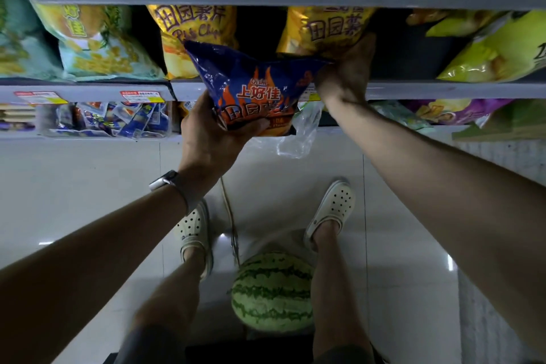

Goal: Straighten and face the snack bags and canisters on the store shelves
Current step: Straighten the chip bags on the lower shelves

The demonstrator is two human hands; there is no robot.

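A blue chip bag with orange flames hangs in front of the middle shelf edge. My left hand grips its lower end from below. My right hand reaches onto the shelf, its fingers curled against the bottom of a yellow chip bag and touching the blue bag's top corner. A second yellow chip bag stands just left, behind the blue one.
Pale blue-green snack bags fill the shelf's left, lime-green bags the right. The lower shelf holds small blue packets and purple bags. A loose clear plastic wrapper hangs there. A watermelon lies on the floor between my feet.
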